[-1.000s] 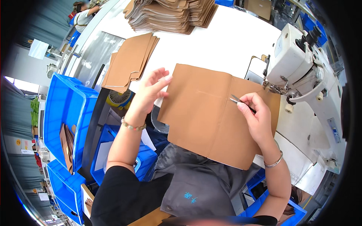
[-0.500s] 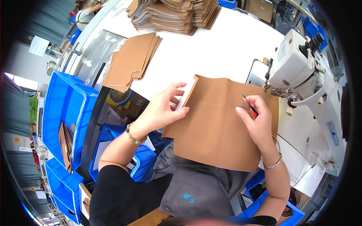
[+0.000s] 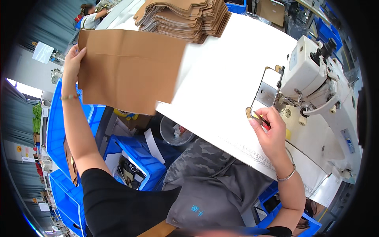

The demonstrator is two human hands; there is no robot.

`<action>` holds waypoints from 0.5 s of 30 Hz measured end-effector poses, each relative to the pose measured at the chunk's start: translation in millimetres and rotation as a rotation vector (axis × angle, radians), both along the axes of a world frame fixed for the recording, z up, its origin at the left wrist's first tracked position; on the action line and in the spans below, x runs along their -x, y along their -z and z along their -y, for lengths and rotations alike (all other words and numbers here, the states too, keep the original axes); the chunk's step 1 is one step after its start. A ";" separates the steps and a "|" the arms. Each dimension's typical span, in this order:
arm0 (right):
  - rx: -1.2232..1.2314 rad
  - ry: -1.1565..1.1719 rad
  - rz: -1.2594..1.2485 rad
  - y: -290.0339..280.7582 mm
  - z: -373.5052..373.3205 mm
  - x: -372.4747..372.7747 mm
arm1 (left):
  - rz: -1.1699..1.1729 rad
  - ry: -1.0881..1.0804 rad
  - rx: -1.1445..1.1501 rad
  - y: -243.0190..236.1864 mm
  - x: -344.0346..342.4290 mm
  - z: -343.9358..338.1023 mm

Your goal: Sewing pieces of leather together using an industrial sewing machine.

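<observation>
My left hand (image 3: 72,63) grips the left edge of a large brown sheet (image 3: 126,71), raised at the upper left over the table's edge and partly blurred on its right side. My right hand (image 3: 267,128) is closed around small dark-and-red snips (image 3: 260,118), beside the needle area of a white sewing machine (image 3: 298,69) on the right. The white table (image 3: 213,87) stretches between my hands. A thick stack of brown pieces (image 3: 177,17) lies at the back. The smaller stack at the left is hidden behind the held sheet.
Blue bins (image 3: 55,122) stand along the left and under the table (image 3: 134,166), with a round container (image 3: 173,130) beneath the table edge. More blue bins (image 3: 308,229) are at the lower right. A co-worker (image 3: 89,21) works at the top left.
My left hand has lifted the brown sheet and moved it up and left, away from the machine, uncovering the table. My right hand has shifted slightly down, still holding the snips.
</observation>
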State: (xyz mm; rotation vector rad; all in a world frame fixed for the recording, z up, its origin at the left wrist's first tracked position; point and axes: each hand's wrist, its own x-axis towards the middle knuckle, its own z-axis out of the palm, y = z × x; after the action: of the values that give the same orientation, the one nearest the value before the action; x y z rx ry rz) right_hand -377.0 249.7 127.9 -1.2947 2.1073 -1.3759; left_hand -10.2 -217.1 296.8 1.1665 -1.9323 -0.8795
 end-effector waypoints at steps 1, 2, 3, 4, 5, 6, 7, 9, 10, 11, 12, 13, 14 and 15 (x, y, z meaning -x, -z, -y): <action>0.025 -0.009 -0.023 0.2 0.4 0.0 | 0.069 -0.109 0.089 -1.4 -8.4 25.0; 0.014 -0.012 -0.039 0.4 0.7 0.1 | 0.062 -0.033 0.141 9.5 -15.1 42.2; 0.003 -0.015 -0.055 0.5 1.1 -0.1 | 0.381 -0.242 0.417 17.6 -20.5 54.5; 0.006 -0.015 -0.060 0.7 1.1 -0.4 | 0.711 -0.484 0.650 26.7 -22.5 61.5; -0.010 -0.007 -0.062 0.8 1.1 -0.7 | 0.748 -0.450 0.752 42.0 -17.0 63.4; -0.037 0.010 -0.053 1.1 1.3 -0.7 | 0.829 -0.447 0.768 57.4 -6.2 60.1; -0.021 -0.010 -0.053 1.3 1.6 -0.2 | 0.767 -0.361 0.761 74.3 9.5 51.1; -0.019 -0.009 -0.048 2.2 2.1 0.3 | 0.713 -0.179 0.559 104.7 50.5 21.3; -0.028 -0.004 -0.027 2.8 2.2 0.5 | 0.694 -0.059 0.418 117.1 70.3 1.7; -0.025 -0.011 -0.041 3.4 2.2 0.8 | 0.725 -0.042 0.355 128.8 88.7 -19.6; -0.032 -0.021 -0.055 4.0 2.4 1.0 | 0.747 0.008 0.315 137.3 104.9 -39.4; -0.056 -0.022 -0.060 4.5 2.4 1.3 | 0.762 -0.021 0.285 142.2 119.4 -55.5; -0.040 -0.040 -0.072 4.9 2.4 1.3 | 0.856 -0.014 0.323 145.6 131.7 -68.9; -0.042 -0.043 -0.078 5.1 1.9 1.1 | 0.935 0.011 0.378 144.9 139.3 -78.2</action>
State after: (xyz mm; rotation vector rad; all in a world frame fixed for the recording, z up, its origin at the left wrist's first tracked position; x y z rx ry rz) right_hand -378.1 247.8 122.8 -1.3906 2.1337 -1.2764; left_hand -149.5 -138.8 151.9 1.4558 -2.6595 0.1150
